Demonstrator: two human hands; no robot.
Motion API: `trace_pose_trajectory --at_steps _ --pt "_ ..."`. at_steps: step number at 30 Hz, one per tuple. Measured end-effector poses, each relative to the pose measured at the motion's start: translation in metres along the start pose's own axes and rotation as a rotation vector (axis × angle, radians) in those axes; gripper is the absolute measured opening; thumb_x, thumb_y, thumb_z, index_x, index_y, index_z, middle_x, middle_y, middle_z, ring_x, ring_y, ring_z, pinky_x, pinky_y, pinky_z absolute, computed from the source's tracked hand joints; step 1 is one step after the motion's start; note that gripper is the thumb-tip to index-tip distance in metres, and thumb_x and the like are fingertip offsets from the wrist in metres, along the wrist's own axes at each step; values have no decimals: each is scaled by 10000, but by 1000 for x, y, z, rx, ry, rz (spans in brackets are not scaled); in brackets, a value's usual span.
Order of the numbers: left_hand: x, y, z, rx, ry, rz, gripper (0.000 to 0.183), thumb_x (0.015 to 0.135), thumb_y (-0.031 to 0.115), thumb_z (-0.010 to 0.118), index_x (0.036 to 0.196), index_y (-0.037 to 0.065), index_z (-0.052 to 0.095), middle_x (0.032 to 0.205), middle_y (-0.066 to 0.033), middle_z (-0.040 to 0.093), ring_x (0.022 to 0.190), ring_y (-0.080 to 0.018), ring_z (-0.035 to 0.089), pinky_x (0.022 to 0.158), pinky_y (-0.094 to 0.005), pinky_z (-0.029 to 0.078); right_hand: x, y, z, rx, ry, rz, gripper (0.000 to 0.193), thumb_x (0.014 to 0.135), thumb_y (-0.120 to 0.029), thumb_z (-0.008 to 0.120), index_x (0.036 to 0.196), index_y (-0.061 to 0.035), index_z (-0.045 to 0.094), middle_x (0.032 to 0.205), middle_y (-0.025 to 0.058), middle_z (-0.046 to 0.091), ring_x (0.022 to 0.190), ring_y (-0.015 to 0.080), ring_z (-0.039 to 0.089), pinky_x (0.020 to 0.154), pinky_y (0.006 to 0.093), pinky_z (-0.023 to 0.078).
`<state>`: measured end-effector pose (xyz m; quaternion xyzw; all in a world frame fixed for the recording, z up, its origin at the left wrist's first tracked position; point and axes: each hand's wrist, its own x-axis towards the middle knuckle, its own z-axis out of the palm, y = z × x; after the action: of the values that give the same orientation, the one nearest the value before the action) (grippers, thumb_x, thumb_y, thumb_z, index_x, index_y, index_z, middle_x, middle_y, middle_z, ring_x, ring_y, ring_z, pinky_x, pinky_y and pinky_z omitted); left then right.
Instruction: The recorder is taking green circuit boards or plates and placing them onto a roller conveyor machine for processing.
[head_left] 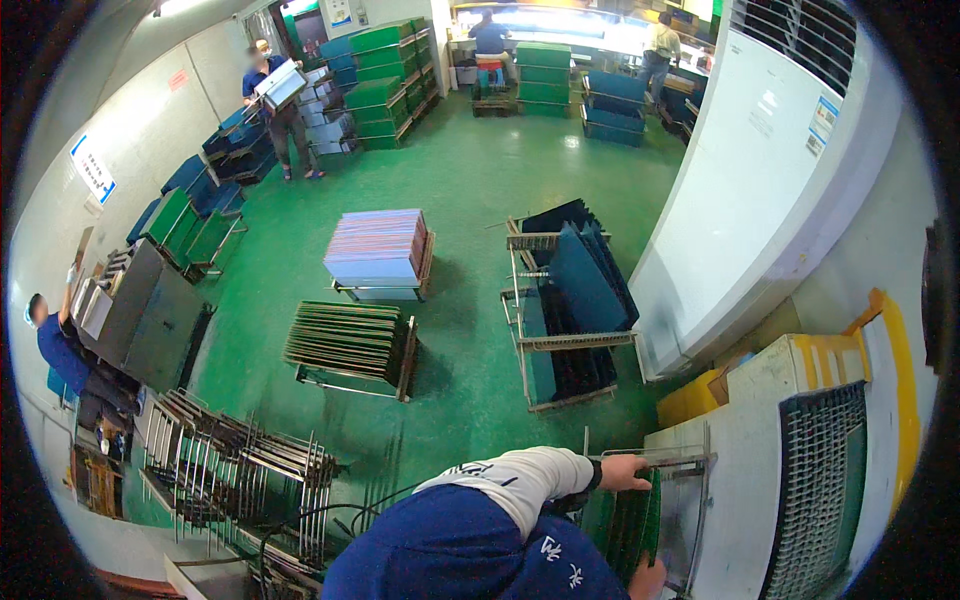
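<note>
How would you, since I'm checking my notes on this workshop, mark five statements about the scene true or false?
1. The left hand and right hand are toward opposite ends of the green panels. True.
2. The floor is bare grey. False: the floor is green.
3. A tall white floor-standing air conditioner stands on the right side of the picture. True.
4. The rack of dark blue panels is to the left of the pale-blue board stack in the picture. False: it is to the right.
5. The standing worker at the upper left is empty-handed. False: that worker holds a pale box-like load.
</note>
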<state>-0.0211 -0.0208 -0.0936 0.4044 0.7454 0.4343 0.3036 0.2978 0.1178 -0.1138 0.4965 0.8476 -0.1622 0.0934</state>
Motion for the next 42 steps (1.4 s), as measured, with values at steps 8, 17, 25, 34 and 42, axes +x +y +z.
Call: trace_pose_trajectory --at_steps 8,17,25,34,42 --pt "3 3 1 23 0 -6 577 872 500 678 1173 9 646 1115 -224 673 1069 -397 633 913 -464 498 8 6 3 -141 -98 13 675 974 -586 513 1493 -162 430 1171 196 676 1023 318 657 837 515 514" --pt "0 13 -8 -13 1 18 582 872 531 667 1162 27 658 1147 -214 672 1080 -385 633 906 -457 501 -7 -31 -25 -31 63 32 428 896 -434 666 953 -12 714 883 236 677 837 453 638 709 525 481" --pt "7 10 -8 36 -110 -67 647 897 539 658 1282 25 582 1218 -204 648 1127 -376 618 952 -426 494 -3 -22 -14 28 125 26 457 891 -447 673 906 7 718 806 247 673 790 468 636 695 529 482" --pt "9 9 -3 -9 -107 -135 637 891 547 658 1272 40 601 1246 -193 640 1152 -370 608 979 -431 481 -11 -32 -24 12 154 -34 431 899 -428 663 865 -2 720 848 248 677 830 452 641 705 535 477" --pt "6 12 -6 31 -50 -72 627 873 568 662 1233 55 627 1169 -197 669 1104 -371 629 935 -436 497 -9 -31 -27 26 93 -14 465 902 -496 637 950 -42 725 915 222 697 875 443 655 745 537 504"
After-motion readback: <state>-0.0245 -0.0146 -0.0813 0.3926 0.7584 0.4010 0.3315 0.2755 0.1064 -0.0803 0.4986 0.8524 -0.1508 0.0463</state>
